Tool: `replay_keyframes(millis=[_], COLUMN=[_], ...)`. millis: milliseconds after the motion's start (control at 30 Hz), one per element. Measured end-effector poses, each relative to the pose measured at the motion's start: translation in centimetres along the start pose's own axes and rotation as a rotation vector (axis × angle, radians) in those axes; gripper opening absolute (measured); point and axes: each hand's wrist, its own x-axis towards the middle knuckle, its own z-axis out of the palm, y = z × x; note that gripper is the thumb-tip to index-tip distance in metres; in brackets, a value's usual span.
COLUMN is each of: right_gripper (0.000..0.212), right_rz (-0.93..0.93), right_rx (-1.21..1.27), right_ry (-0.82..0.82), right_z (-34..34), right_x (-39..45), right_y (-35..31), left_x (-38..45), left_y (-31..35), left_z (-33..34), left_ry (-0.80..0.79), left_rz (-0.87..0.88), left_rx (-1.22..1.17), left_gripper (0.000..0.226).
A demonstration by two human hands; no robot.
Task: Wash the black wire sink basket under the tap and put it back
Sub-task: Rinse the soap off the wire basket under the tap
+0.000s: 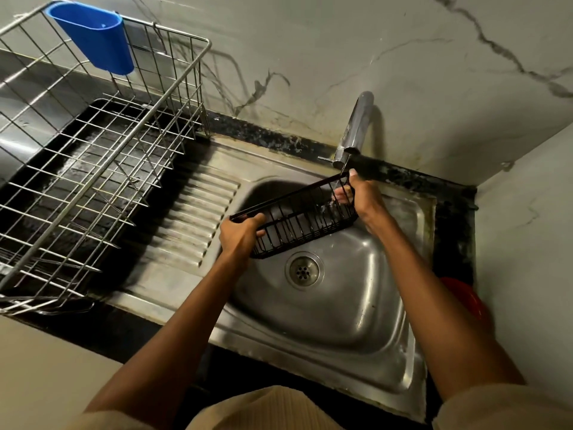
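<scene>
The black wire sink basket (297, 218) hangs tilted over the steel sink (356, 305), its right end higher and just below the tap (356, 128). My left hand (240, 235) grips the basket's lower left end. At the upper right end my right hand (361, 197) holds the basket, thumb on the rim and fingers curled inside the wires. Water splashes among the wires beside my right fingers.
A large steel wire dish rack (102, 156) with a blue plastic cup (96, 35) hung on its rim stands on the left counter. The ribbed drainboard (192, 212) lies between rack and bowl. A red object (465, 297) sits at the sink's right edge. The drain (302, 271) is uncovered.
</scene>
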Motion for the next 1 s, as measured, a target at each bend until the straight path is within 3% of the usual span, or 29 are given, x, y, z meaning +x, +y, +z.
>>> replay_keyframes(millis=[133, 333, 400, 533, 633, 700, 767, 800, 900, 1000], right_gripper=[0.051, 0.043, 0.033, 0.023, 0.024, 0.025, 0.024, 0.024, 0.008, 0.025], right_rz=[0.036, 0.206, 0.231, 0.259, 0.241, 0.212, 0.177, 0.158, 0.129, 0.041], right_rx=[-0.037, -0.161, -0.170, -0.144, -0.115, -0.088, -0.113, -0.136, -0.145, -0.051], right_ry=[-0.006, -0.019, 0.006, 0.202, 0.331, 0.366, 0.387, 0.383, 0.321, 0.219], right_z=[0.3, 0.7, 0.8, 0.9, 0.4, -0.1, -0.4, -0.5, -0.4, -0.2], right_x=[-0.7, -1.3, -1.4, -1.8, -1.5, -1.3, -1.3, -1.5, -2.3, -3.5], right_y=[-0.8, -1.6, -1.4, -1.2, -0.9, -0.6, -0.4, -0.3, 0.1, 0.7], left_x=[-0.2, -3.2, -3.5, -4.4, -4.5, -4.3, -4.5, -4.3, -3.5, -2.9], left_y=[0.0, 1.6, 1.4, 0.2, -0.9, -1.2, -0.3, -0.1, 0.4, 0.4], left_z=[-0.1, 0.6, 0.5, 0.3, -0.2, -0.7, -0.8, -0.8, -1.1, -1.6], left_ry=[0.083, 0.202, 0.218, 0.167, -0.002, -0.098, -0.153, -0.156, -0.177, -0.198], left_rz=[0.088, 0.225, 0.233, 0.310, 0.265, 0.168, 0.085, 0.029, -0.237, -0.441], left_rx=[0.113, 0.387, 0.415, 0.424, 0.280, -0.005, -0.298, -0.363, -0.384, -0.198], left_gripper=[0.071, 0.054, 0.058, 0.080, 0.106, 0.092, 0.054, 0.045, 0.032, 0.010])
